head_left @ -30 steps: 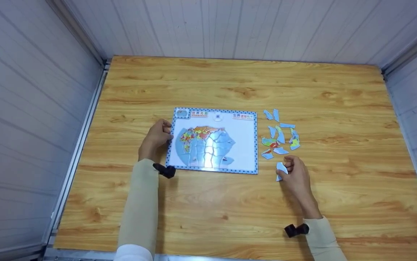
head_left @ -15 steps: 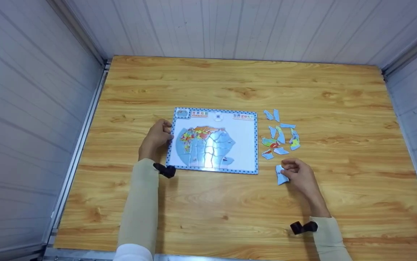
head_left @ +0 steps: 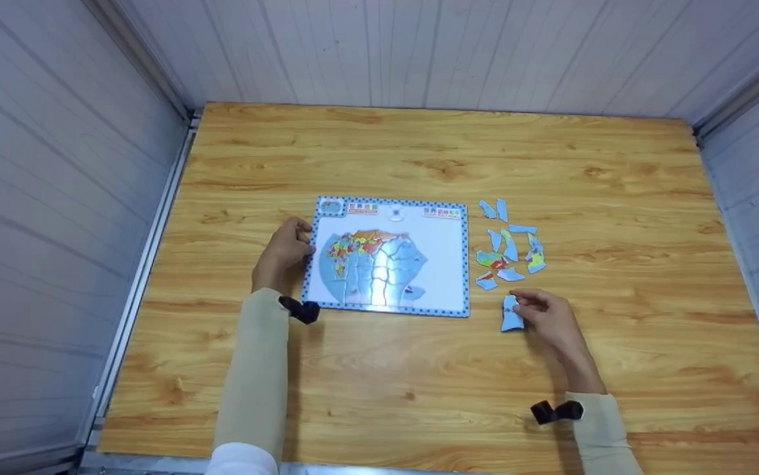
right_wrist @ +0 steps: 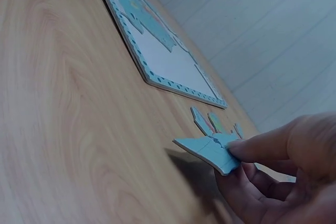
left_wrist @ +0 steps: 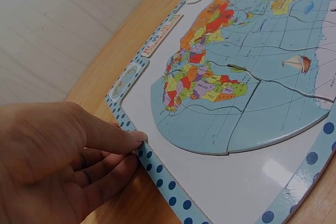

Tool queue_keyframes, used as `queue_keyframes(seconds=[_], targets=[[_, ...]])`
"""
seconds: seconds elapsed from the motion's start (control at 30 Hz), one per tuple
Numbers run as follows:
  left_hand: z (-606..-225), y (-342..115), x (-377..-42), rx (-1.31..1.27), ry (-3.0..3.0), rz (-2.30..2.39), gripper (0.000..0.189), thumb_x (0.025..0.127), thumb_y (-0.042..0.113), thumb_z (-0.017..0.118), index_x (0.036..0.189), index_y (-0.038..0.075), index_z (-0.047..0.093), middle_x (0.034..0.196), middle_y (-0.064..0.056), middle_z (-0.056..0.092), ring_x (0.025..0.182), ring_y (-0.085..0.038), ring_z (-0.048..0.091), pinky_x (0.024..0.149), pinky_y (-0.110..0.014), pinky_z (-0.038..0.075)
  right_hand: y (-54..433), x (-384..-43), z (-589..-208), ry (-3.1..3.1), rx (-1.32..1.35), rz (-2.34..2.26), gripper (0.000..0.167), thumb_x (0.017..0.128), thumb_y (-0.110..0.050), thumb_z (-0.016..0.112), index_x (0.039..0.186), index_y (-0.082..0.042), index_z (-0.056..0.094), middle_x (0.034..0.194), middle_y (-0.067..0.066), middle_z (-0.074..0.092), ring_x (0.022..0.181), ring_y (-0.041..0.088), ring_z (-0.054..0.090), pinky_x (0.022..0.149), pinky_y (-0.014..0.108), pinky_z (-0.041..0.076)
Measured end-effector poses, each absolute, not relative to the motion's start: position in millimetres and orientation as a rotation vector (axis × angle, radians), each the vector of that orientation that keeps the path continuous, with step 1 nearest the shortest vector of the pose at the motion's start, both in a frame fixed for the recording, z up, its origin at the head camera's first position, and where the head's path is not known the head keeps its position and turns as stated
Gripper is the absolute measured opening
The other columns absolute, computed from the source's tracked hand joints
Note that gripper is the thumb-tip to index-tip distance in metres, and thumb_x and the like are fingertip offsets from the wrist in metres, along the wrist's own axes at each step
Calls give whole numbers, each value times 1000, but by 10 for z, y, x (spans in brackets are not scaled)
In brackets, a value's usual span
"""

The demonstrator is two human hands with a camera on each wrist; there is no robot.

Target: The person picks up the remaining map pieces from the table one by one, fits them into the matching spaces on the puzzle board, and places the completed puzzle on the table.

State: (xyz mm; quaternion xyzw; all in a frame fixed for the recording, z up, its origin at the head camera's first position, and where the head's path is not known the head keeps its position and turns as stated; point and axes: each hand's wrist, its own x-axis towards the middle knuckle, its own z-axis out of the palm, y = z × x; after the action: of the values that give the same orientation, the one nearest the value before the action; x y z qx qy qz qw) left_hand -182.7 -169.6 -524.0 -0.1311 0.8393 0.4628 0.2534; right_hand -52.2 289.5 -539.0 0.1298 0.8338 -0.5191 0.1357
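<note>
A world-map puzzle board (head_left: 445, 264) with a blue dotted border lies flat on the table, part of its map filled with joined pieces. My left hand (head_left: 282, 252) grips the board's left edge. In the left wrist view the thumb (left_wrist: 137, 136) lies on the dotted border, and the other fingers are curled against the edge below it. To the right of the board, my right hand (head_left: 547, 320) pinches a light-blue puzzle piece (head_left: 511, 315) between thumb and fingers. The right wrist view shows this puzzle piece (right_wrist: 202, 149) raised above the table, its shadow underneath.
Several loose puzzle pieces (head_left: 510, 274), blue and multicoloured, lie right of the board, just beyond my right hand. The wooden table (head_left: 405, 396) meets pale panel walls (head_left: 392, 53) at the back and sides.
My right hand has shifted slightly right, and the puzzle piece in its fingers has turned, now standing more upright in view. The left hand and board have stayed put.
</note>
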Motion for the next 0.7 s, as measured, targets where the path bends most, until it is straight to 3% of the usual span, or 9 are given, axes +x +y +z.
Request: queue_keyframes(seconds=[0.27, 0.7], targets=[[-5244, -1713, -1834, -319, 2298, 1249, 38, 93, 2, 52, 129, 8, 43, 103, -6, 44, 93, -20, 46, 78, -29, 40, 2890, -562, -5354, 2313, 476, -1613, 36, 93, -10, 61, 128, -1, 57, 104, 4, 56, 89, 5, 56, 75, 19, 51], [-5215, -1689, -1823, -353, 2263, 1273, 37, 94, 1, 51, 129, 9, 43, 104, -7, 45, 93, -22, 47, 79, -30, 40, 2841, -617, -5329, 2322, 505, -1692, 36, 91, -11, 63, 124, 1, 58, 100, 0, 57, 89, 4, 56, 76, 20, 51]])
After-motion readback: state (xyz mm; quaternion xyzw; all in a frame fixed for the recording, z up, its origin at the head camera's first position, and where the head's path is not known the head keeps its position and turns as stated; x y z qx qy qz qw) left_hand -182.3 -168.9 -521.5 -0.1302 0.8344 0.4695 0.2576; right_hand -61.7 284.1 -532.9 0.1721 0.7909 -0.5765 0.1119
